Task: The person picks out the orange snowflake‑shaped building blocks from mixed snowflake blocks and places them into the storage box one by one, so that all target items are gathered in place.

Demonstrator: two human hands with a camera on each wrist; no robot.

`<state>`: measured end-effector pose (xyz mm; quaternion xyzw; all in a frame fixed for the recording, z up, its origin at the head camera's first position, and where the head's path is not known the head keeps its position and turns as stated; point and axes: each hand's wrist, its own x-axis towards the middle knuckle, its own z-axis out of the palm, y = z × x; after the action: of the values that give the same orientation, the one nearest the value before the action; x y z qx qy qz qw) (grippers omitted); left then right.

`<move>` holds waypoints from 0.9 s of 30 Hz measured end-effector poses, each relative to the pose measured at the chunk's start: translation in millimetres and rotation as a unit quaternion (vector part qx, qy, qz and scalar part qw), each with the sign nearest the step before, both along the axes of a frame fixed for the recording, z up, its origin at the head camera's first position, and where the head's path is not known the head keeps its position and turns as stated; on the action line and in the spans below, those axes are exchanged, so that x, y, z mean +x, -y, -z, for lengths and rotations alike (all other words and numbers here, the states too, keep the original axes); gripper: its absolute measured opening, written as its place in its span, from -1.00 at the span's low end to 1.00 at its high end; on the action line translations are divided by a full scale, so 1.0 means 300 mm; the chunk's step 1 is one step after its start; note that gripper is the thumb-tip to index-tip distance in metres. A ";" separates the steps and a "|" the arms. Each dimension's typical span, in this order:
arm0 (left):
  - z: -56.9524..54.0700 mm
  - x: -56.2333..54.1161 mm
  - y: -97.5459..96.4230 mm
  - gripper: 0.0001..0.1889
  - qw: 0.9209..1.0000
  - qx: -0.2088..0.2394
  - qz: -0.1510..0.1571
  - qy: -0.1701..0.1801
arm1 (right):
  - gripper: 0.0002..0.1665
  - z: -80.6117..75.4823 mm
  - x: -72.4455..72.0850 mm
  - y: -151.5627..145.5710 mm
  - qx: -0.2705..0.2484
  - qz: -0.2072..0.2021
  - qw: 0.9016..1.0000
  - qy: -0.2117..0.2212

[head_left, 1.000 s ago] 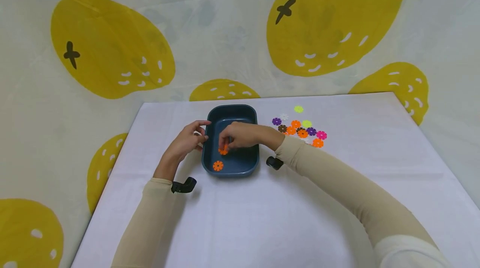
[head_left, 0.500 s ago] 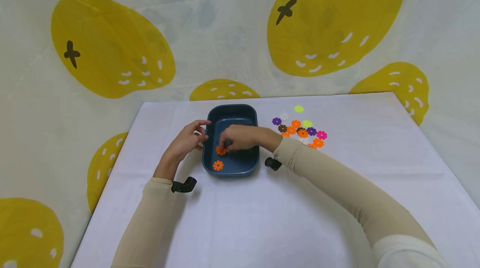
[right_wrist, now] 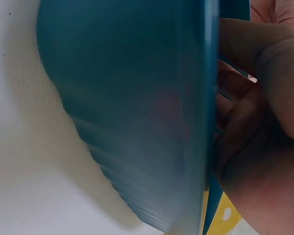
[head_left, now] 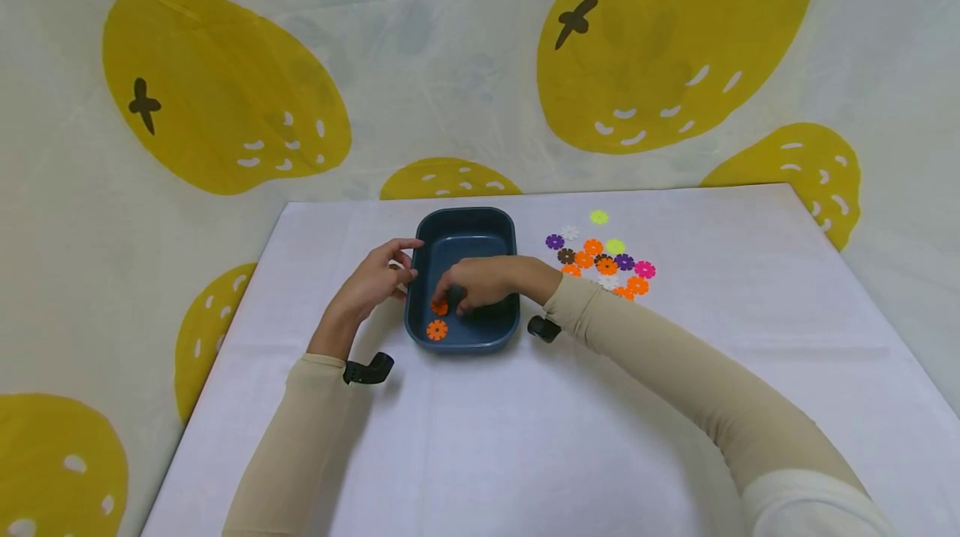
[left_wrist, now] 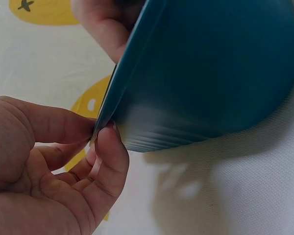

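A dark blue oblong tray [head_left: 465,345] stands on the white-covered table. My left hand [head_left: 375,277] pinches its left rim between thumb and fingers, as the left wrist view shows. Over the tray's inside is my right hand [head_left: 480,281]. Its fingertips touch or hover just above an orange snowflake disc [head_left: 439,309], with the thumb apart from that disc. Nearer the front of the tray lies a second orange snowflake disc [head_left: 437,330]. In the right wrist view the tray wall [right_wrist: 127,98] hides the fingertips.
To the right of the tray, several loose snowflake discs [head_left: 607,266] lie scattered in orange, purple, brown, white, yellow-green and pink. Behind the table hangs a pale cloth [head_left: 435,62] with yellow fruit prints.
My right hand has lowered slightly toward the front left inside the tray, and its fingers have spread from the orange disc. The left hand keeps its hold on the rim.
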<state>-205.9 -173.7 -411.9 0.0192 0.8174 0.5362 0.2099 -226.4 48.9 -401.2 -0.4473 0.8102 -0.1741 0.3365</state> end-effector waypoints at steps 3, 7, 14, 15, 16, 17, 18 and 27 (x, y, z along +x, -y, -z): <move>-0.006 0.002 -0.003 -0.45 1.000 0.001 0.001 0.001 | -0.46 -0.003 0.002 0.000 0.006 0.001 1.000 -0.002; -0.005 0.001 -0.004 -0.45 1.000 0.001 0.001 0.005 | -0.46 -0.008 0.003 0.000 0.009 -0.001 1.000 -0.005; -0.001 -0.002 -0.004 -0.44 1.000 0.002 0.001 0.007 | -0.47 -0.008 -0.005 -0.006 0.014 0.000 1.000 -0.015; -0.001 -0.001 -0.004 -0.43 1.000 0.004 0.001 0.006 | -0.47 -0.008 -0.007 -0.009 0.014 0.000 1.000 -0.017; 0.000 -0.001 -0.004 -0.44 1.000 0.004 0.002 0.006 | -0.47 -0.010 -0.009 -0.013 0.013 0.002 1.000 -0.018; 0.000 -0.001 -0.004 -0.44 1.000 0.005 0.002 0.005 | -0.48 -0.013 -0.011 -0.018 0.011 0.004 1.000 -0.018; 0.002 -0.002 -0.003 -0.44 1.000 0.005 0.002 0.005 | -0.48 -0.015 -0.012 -0.024 0.008 0.006 1.000 -0.018; -0.003 -0.001 -0.001 -0.46 1.000 -0.007 -0.002 0.005 | -0.51 -0.054 -0.022 -0.078 -0.039 0.024 0.999 0.007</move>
<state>-206.2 -173.5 -411.2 0.0138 0.8201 0.5309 0.2132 -232.8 72.4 -384.9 -0.4392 0.8108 -0.2168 0.3204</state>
